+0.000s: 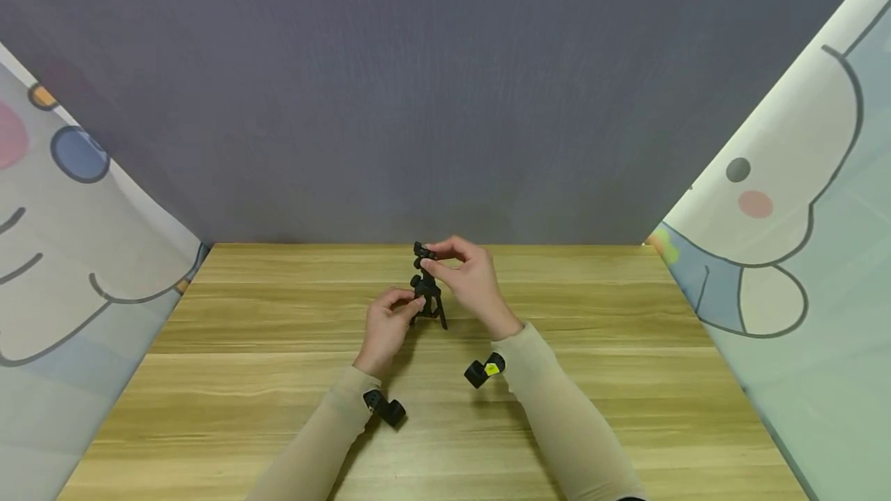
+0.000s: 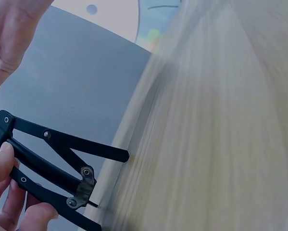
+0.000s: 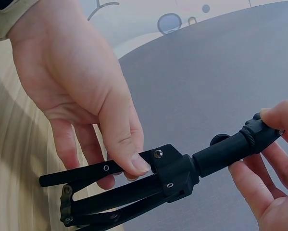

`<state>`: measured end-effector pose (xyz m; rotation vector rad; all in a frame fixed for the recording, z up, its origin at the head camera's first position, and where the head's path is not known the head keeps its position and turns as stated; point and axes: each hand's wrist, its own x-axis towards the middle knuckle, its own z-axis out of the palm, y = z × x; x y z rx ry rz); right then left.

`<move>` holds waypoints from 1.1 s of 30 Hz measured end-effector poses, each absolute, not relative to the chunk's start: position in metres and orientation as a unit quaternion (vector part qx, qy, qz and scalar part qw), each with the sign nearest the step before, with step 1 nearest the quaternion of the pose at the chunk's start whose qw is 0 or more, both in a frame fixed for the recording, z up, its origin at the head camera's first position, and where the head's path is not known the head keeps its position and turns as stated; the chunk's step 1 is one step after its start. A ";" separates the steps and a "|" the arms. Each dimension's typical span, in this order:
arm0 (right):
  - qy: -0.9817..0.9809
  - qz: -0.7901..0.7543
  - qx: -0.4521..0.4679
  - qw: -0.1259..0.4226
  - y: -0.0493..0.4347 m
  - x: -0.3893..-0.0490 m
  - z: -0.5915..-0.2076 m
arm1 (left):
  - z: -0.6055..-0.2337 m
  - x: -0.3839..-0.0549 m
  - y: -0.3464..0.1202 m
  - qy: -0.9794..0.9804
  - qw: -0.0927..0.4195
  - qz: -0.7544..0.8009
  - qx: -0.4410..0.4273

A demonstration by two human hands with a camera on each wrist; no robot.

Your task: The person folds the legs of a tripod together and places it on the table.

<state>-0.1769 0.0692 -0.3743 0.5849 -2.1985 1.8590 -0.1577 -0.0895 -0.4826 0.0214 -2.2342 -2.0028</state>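
Note:
A small black tripod [image 1: 428, 292] stands upright on the wooden table with its legs spread. My left hand [image 1: 385, 327] pinches one of its legs between thumb and fingers. At the top, my right hand [image 1: 475, 278] grips the tripod's head with thumb and fingertips. The right wrist view shows the center column [image 3: 223, 158], a round knob [image 3: 219, 139] on its side and the left thumb lying on a leg [image 3: 93, 169]. In the left wrist view, hinged braces [image 2: 71, 156] join the legs near their lower part; part of the upper tripod lies outside that view.
The wooden table [image 1: 592, 308] reaches back to a dark grey panel [image 1: 431, 99]. Cartoon-printed sheets stand at the left [image 1: 83, 253] and right [image 1: 766, 199]. Each wrist carries a small black camera [image 1: 385, 408], close above the tabletop.

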 end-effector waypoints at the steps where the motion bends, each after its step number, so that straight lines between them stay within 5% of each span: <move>1: -0.746 0.628 0.197 0.101 0.069 -0.174 -0.370 | -0.483 -0.158 -0.089 -0.739 0.068 -0.670 0.008; 33: -0.716 0.665 0.200 0.073 0.079 -0.179 -0.399 | -0.487 -0.158 -0.089 -0.750 0.103 -0.653 -0.015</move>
